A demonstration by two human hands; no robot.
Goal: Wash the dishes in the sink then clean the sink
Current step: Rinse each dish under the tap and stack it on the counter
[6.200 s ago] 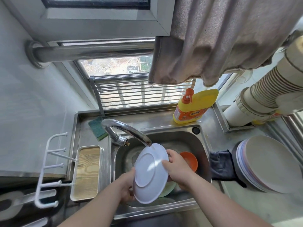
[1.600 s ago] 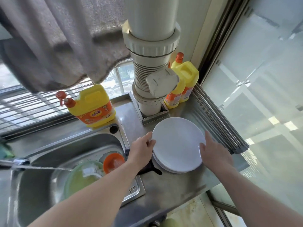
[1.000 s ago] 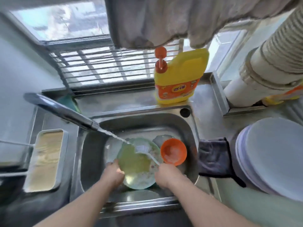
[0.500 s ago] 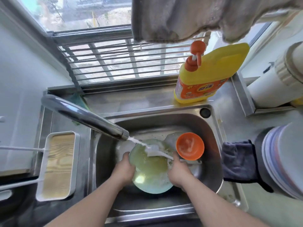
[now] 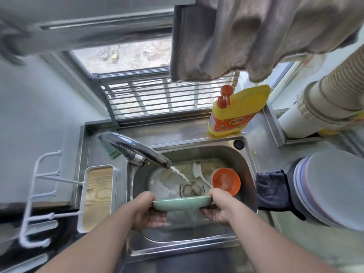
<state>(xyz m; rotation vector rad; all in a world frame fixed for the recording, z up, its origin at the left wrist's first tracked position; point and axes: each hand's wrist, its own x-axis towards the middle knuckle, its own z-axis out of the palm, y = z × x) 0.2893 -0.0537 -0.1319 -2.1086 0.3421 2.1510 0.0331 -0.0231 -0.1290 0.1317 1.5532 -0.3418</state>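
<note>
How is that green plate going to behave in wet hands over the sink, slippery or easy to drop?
Probably slippery: the green plate looks smooth and glossy, and the tap is running just behind it. It seems stiff and light, held level at its rim by the left hand and right hand. If it slips, it would likely fall into the steel sink.

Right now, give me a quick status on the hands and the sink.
Left hand and right hand grip green plate edge-on over sink. Tap running. Orange bowl and white brush in basin.
</note>
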